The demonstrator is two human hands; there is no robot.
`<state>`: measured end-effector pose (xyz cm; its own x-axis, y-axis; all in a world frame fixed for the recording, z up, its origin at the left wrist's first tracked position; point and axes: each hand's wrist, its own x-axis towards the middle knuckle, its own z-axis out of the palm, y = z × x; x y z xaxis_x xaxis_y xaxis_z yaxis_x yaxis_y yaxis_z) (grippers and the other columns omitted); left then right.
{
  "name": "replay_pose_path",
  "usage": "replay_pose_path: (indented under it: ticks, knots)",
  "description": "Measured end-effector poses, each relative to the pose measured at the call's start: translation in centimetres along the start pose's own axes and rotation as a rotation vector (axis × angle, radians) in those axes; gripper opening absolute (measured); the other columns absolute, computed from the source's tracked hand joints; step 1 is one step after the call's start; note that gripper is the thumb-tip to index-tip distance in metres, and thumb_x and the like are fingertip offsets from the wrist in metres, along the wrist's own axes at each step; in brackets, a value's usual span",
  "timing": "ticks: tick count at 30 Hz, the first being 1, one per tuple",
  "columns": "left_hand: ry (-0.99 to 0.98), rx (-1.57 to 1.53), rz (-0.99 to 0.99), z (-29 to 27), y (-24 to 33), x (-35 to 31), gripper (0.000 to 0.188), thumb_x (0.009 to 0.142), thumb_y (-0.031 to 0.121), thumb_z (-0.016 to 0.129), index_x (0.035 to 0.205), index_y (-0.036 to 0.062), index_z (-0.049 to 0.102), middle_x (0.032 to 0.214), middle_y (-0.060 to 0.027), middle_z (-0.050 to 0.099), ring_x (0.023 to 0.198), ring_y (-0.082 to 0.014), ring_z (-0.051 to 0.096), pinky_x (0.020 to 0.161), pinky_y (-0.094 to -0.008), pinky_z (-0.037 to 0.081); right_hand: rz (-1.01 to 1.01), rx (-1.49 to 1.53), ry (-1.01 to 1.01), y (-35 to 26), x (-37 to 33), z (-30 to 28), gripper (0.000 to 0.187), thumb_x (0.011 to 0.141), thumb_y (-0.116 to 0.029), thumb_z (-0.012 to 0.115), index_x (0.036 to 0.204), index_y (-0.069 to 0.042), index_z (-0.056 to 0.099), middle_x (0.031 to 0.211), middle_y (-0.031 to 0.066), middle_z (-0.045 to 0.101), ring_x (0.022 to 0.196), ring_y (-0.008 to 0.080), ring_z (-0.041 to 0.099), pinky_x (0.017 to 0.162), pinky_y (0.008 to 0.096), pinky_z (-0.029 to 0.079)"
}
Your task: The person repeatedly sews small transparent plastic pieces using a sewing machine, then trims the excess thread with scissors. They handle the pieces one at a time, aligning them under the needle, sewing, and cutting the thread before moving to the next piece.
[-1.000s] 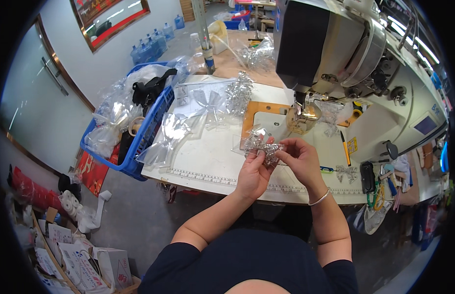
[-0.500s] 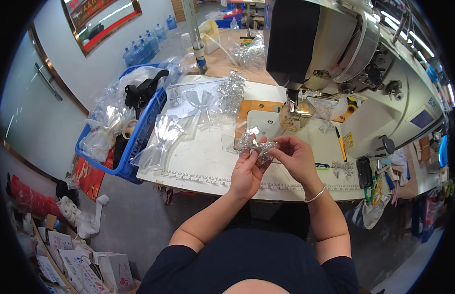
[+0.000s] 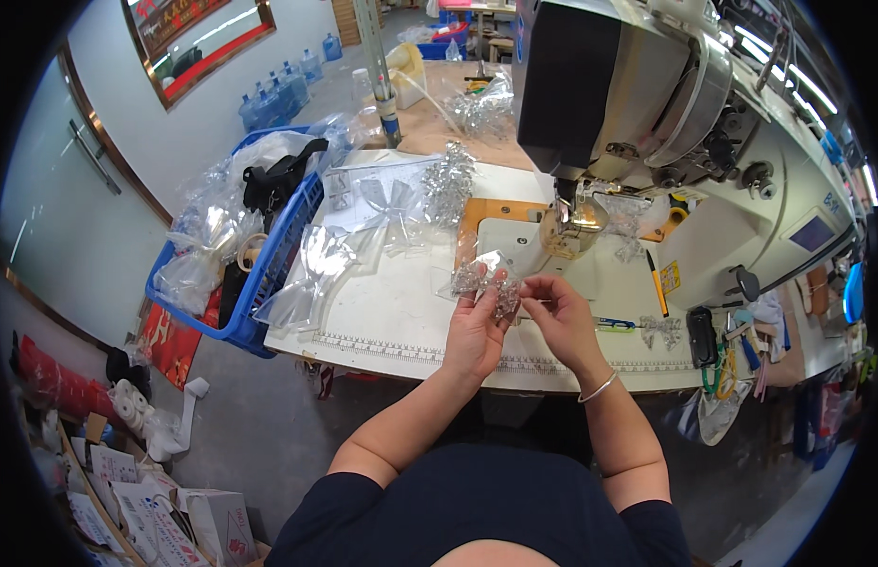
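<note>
Left hand (image 3: 472, 331), centre of frame: we see the thumb and fingers pinching a glittery silver bow (image 3: 505, 291), palm turned partly toward us. Right hand (image 3: 567, 326), just to the right of it: thumb and forefinger drawn together at the bow's right edge, other fingers curled; we cannot tell what, if anything, lies between those fingertips. A bracelet (image 3: 598, 386) circles the right wrist.

We place the bow just above the white worktable (image 3: 382, 298), below the sewing machine (image 3: 789, 241), which fills the upper right of the frame. Near the bow, under the machine's needle area, we note an orange-brown plate (image 3: 500, 205). A ruler strip (image 3: 392, 351) runs along the table's front edge, lower centre.

Left of centre on the table: clear bow-shaped plastic pieces (image 3: 316, 274), two groups, one lying partly over a printed sheet (image 3: 342, 210). Upper centre: a heap of silver bows (image 3: 448, 184). Right of centre: a single silver bow (image 3: 662, 331) flat on the table, with a green and blue tool (image 3: 616, 325) just beside it, a yellow and black pen-like tool (image 3: 657, 283) above, and a black case (image 3: 702, 338) to its right.

Left of the table: a blue basket (image 3: 286, 241) filled with clear plastic and a black item.
</note>
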<state>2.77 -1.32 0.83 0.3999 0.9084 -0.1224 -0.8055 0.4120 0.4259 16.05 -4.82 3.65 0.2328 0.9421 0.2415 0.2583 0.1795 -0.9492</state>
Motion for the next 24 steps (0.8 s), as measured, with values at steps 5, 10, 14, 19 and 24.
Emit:
replay_pose_path:
  ticks: [5, 10, 14, 19, 24]
  knots:
    - [-0.005, 0.017, 0.010, -0.1, -0.6, 0.1, 0.042, 0.095, 0.009, 0.051, 0.134, 0.0197, 0.041, 0.130, -0.0045, 0.050, 0.110, -0.0172, 0.054, 0.092, -0.0342, 0.045, -0.099, -0.309, 0.014, -1.5, -0.5, 0.4, 0.028, 0.078, -0.001, 0.065, 0.105, -0.001, 0.057, 0.088, 0.0104, 0.067, 0.073, 0.0178, 0.064, 0.066, 0.0278, 0.051]
    - [-0.023, 0.033, 0.060, -0.4, -0.9, 0.1, 0.041, 0.094, 0.009, 0.052, 0.133, 0.0203, 0.043, 0.129, -0.0040, 0.052, 0.110, -0.0158, 0.054, 0.091, -0.0327, 0.045, -0.092, -0.274, 0.048, -2.1, -0.4, 0.5, 0.031, 0.075, -0.002, 0.068, 0.104, -0.003, 0.057, 0.082, 0.0087, 0.068, 0.069, 0.0201, 0.064, 0.065, 0.0290, 0.051]
    - [0.000, 0.029, 0.070, -0.2, -0.9, 0.0, 0.040, 0.094, 0.008, 0.052, 0.132, 0.0202, 0.044, 0.129, -0.0039, 0.052, 0.110, -0.0149, 0.054, 0.089, -0.0305, 0.046, -0.130, -0.323, 0.055, -1.9, -0.3, 0.4, 0.032, 0.074, -0.004, 0.070, 0.104, -0.005, 0.058, 0.080, 0.0069, 0.068, 0.069, 0.0203, 0.064, 0.066, 0.0300, 0.050]
    - [0.005, 0.052, 0.101, -0.5, -0.9, 0.2, 0.040, 0.094, 0.007, 0.053, 0.131, 0.0184, 0.045, 0.128, -0.0036, 0.053, 0.109, -0.0146, 0.055, 0.088, -0.0290, 0.047, -0.190, -0.398, 0.043, -2.2, -0.2, 0.5, 0.032, 0.073, -0.003, 0.070, 0.104, -0.005, 0.058, 0.079, 0.0064, 0.068, 0.068, 0.0194, 0.064, 0.065, 0.0296, 0.050]
    - [0.002, 0.057, 0.111, -0.6, -0.9, 0.2, 0.041, 0.094, 0.006, 0.051, 0.133, 0.0174, 0.043, 0.130, -0.0041, 0.051, 0.110, -0.0166, 0.055, 0.091, -0.0313, 0.047, -0.019, -0.231, -0.004, -2.1, -0.1, 0.7, 0.033, 0.076, -0.001, 0.067, 0.107, -0.001, 0.054, 0.079, 0.0081, 0.067, 0.071, 0.0161, 0.063, 0.066, 0.0270, 0.050]
